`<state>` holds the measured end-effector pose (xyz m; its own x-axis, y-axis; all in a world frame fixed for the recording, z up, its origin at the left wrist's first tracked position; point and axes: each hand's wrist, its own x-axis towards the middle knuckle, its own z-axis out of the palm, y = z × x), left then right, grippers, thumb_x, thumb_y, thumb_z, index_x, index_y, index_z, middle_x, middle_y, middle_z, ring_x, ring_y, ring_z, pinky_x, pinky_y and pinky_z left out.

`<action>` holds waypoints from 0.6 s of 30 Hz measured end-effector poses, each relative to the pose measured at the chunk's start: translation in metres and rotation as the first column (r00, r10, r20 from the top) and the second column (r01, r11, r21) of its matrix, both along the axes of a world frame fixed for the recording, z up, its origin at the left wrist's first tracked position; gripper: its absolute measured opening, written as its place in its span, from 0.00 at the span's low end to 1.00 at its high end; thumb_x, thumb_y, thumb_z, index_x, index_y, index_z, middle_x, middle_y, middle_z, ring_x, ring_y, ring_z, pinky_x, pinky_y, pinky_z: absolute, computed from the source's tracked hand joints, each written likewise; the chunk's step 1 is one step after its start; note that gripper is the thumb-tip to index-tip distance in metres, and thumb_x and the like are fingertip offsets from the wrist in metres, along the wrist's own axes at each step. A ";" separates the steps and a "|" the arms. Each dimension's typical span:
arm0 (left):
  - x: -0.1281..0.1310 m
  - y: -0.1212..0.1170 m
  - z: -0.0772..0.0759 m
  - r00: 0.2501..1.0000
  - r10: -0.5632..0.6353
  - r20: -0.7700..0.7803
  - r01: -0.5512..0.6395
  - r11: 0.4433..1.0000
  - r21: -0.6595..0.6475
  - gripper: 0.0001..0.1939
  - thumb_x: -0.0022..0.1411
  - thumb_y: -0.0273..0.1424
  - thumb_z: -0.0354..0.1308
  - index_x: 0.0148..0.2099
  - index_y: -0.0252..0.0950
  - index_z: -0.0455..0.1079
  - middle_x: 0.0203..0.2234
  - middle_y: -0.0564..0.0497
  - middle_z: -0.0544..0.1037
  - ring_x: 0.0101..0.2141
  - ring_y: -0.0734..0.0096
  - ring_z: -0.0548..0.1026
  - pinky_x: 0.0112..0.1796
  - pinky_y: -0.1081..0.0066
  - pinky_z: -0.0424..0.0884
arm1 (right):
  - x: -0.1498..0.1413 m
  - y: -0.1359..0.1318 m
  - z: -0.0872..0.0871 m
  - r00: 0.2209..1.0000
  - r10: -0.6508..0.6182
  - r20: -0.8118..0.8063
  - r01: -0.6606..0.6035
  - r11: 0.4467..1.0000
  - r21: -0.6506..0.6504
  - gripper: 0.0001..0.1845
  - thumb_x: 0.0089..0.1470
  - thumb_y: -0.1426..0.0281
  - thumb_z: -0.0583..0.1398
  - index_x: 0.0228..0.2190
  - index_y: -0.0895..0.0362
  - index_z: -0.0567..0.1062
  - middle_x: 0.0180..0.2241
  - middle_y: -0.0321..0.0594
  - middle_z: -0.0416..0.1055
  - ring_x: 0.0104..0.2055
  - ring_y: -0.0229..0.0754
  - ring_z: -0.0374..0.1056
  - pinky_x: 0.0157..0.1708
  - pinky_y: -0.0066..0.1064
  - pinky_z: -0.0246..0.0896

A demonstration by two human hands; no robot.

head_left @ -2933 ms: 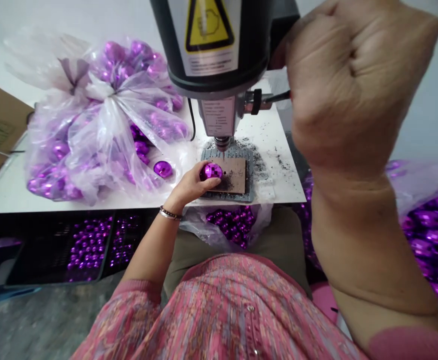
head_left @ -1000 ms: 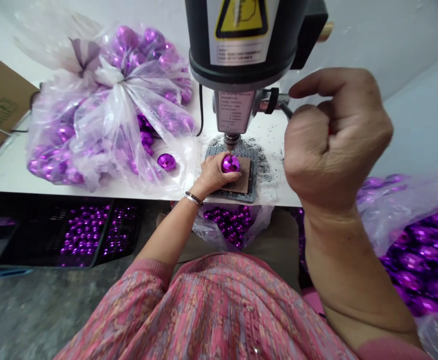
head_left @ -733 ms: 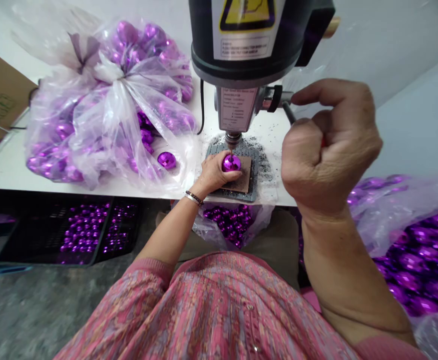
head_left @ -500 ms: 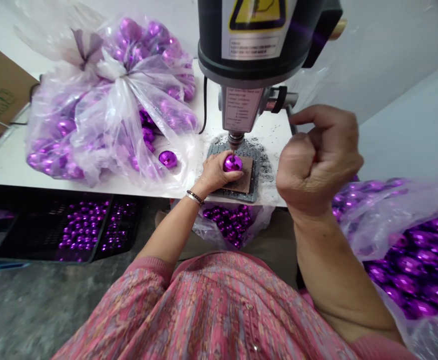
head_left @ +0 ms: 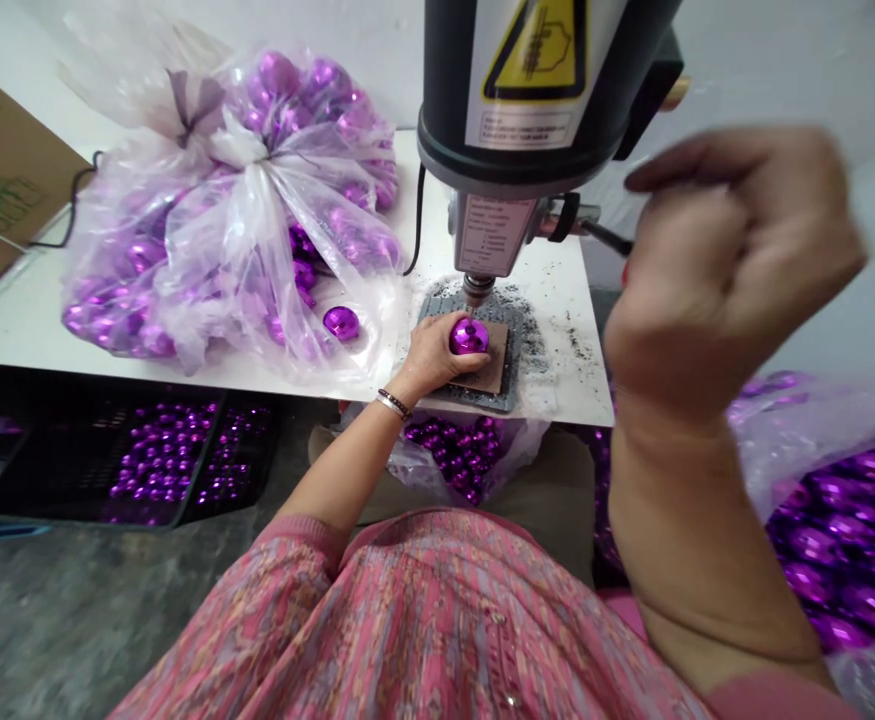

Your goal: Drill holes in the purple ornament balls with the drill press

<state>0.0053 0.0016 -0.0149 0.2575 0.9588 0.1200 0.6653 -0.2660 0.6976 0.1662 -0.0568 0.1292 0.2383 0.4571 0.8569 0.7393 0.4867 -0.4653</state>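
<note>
The left hand (head_left: 431, 355) clamps its fingers on the ball (head_left: 470, 338) beneath the drill (head_left: 516, 150), presumably against rolling, while the right hand (head_left: 714, 270), forefinger apart, curls round the lever (head_left: 608, 238) at right.

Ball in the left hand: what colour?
Shiny metallic purple ball, held in the left hand; best seen in the head view.

And the right hand (head_left: 722, 262) is pure blur, covering part of the lever (head_left: 608, 237), while above the left hand (head_left: 434, 352) the drill press (head_left: 519, 140) leaves the top edge, its bit (head_left: 471, 311) too tiny to show whether it meets the purple ball (head_left: 469, 339)!
</note>
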 end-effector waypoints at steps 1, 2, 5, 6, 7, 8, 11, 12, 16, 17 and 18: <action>-0.001 -0.003 0.000 1.000 0.003 0.004 -0.003 1.000 0.018 0.30 0.48 0.35 0.76 0.54 0.36 0.75 0.47 0.45 0.81 0.52 0.49 0.75 0.55 0.55 0.68 | 0.001 0.002 0.015 0.996 0.037 -0.082 -0.045 0.994 -0.101 0.19 0.60 0.73 0.49 0.35 0.63 0.80 0.31 0.34 0.72 0.34 0.20 0.64 0.39 0.19 0.56; -0.004 -0.007 -0.001 1.000 0.003 0.009 -0.004 0.999 0.037 0.29 0.48 0.35 0.76 0.53 0.37 0.75 0.46 0.46 0.81 0.51 0.50 0.76 0.55 0.56 0.69 | 0.001 0.005 0.028 0.988 0.034 -0.148 -0.062 0.980 -0.188 0.18 0.59 0.73 0.50 0.34 0.62 0.80 0.29 0.34 0.71 0.33 0.21 0.62 0.39 0.21 0.55; -0.014 -0.029 -0.002 0.999 -0.009 0.037 0.006 0.996 0.085 0.29 0.48 0.36 0.77 0.52 0.37 0.74 0.45 0.46 0.82 0.48 0.54 0.77 0.53 0.58 0.70 | 0.003 0.012 0.049 0.981 0.003 -0.194 -0.061 0.954 -0.295 0.16 0.58 0.73 0.51 0.33 0.60 0.80 0.28 0.36 0.67 0.32 0.24 0.59 0.39 0.24 0.53; -0.018 -0.038 -0.002 0.999 -0.026 0.045 0.022 0.995 0.093 0.30 0.48 0.36 0.77 0.52 0.37 0.74 0.45 0.46 0.82 0.48 0.54 0.77 0.53 0.58 0.70 | 0.002 0.013 0.052 0.984 -0.015 -0.178 -0.041 0.951 -0.306 0.17 0.59 0.72 0.51 0.35 0.60 0.80 0.29 0.37 0.68 0.33 0.25 0.59 0.40 0.25 0.53; -0.022 -0.048 -0.001 0.998 -0.049 0.050 0.044 0.994 0.098 0.32 0.47 0.37 0.78 0.53 0.37 0.73 0.46 0.46 0.82 0.48 0.54 0.77 0.53 0.58 0.70 | 0.001 0.013 0.054 0.987 -0.046 -0.153 -0.008 0.942 -0.334 0.18 0.60 0.70 0.50 0.37 0.59 0.80 0.32 0.37 0.70 0.34 0.25 0.60 0.42 0.26 0.53; -0.026 -0.058 -0.001 0.996 -0.076 0.050 0.071 0.993 0.099 0.33 0.47 0.37 0.78 0.54 0.37 0.73 0.47 0.45 0.82 0.49 0.54 0.77 0.53 0.58 0.70 | 0.000 0.012 0.055 0.988 -0.095 -0.122 0.041 0.920 -0.390 0.20 0.62 0.69 0.49 0.40 0.59 0.80 0.36 0.37 0.72 0.37 0.25 0.62 0.45 0.26 0.54; -0.032 -0.082 0.001 0.986 -0.167 0.008 0.166 0.983 0.073 0.36 0.45 0.41 0.80 0.55 0.38 0.74 0.50 0.43 0.81 0.53 0.50 0.76 0.57 0.55 0.68 | -0.003 0.007 0.058 0.976 -0.219 0.018 0.191 0.804 -0.563 0.23 0.66 0.70 0.46 0.48 0.59 0.78 0.49 0.35 0.73 0.51 0.26 0.66 0.55 0.27 0.51; -0.033 -0.087 0.001 0.981 -0.196 -0.013 0.196 0.979 0.059 0.37 0.44 0.42 0.80 0.56 0.38 0.74 0.51 0.43 0.81 0.54 0.49 0.75 0.58 0.53 0.67 | -0.004 0.006 0.058 0.976 -0.215 0.037 0.197 0.797 -0.571 0.23 0.66 0.70 0.46 0.49 0.60 0.77 0.50 0.36 0.72 0.53 0.27 0.66 0.57 0.26 0.51; -0.039 -0.092 -0.005 0.963 -0.270 -0.020 0.270 0.961 0.065 0.45 0.41 0.47 0.80 0.59 0.39 0.73 0.55 0.41 0.80 0.58 0.46 0.73 0.59 0.50 0.65 | -0.001 0.005 0.055 0.989 -0.141 -0.045 0.104 0.876 -0.471 0.23 0.65 0.71 0.47 0.48 0.62 0.78 0.46 0.38 0.73 0.50 0.26 0.67 0.52 0.24 0.55; -0.043 -0.088 -0.006 0.967 -0.254 0.002 0.253 0.963 0.093 0.44 0.42 0.48 0.80 0.59 0.40 0.72 0.55 0.41 0.80 0.57 0.47 0.74 0.59 0.51 0.67 | 0.000 0.005 0.054 0.987 -0.147 -0.061 0.099 0.865 -0.493 0.22 0.64 0.72 0.47 0.47 0.62 0.78 0.46 0.38 0.73 0.48 0.26 0.67 0.52 0.24 0.55; -0.049 -0.082 -0.007 0.977 -0.210 0.031 0.205 0.971 0.125 0.41 0.46 0.47 0.78 0.59 0.40 0.72 0.54 0.41 0.80 0.55 0.50 0.75 0.58 0.52 0.68 | 0.001 0.005 0.053 0.988 -0.127 -0.086 0.070 0.871 -0.487 0.21 0.64 0.73 0.48 0.46 0.62 0.79 0.45 0.38 0.74 0.47 0.26 0.67 0.51 0.25 0.55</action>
